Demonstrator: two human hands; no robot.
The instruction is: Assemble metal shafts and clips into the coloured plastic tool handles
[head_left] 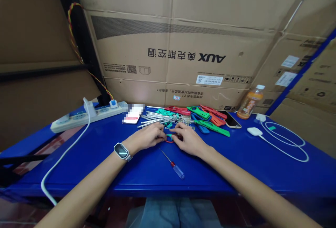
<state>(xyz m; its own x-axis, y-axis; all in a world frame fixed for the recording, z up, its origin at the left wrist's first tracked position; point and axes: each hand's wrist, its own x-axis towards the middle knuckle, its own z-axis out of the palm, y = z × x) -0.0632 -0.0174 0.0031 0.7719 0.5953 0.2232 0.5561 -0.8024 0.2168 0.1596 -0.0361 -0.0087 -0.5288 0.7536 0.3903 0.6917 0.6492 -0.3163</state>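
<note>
The left hand (151, 137) and right hand (189, 141) pinch a red-and-green piece (170, 138), seemingly unfinished; metal strips (151, 122) and coloured holders (214, 128) lie loose beyond.

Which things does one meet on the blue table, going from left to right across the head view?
Power strip → left hand → small red-and-green piece → right hand → dark-screened phone → orange bottle → loops of white cable.
</note>
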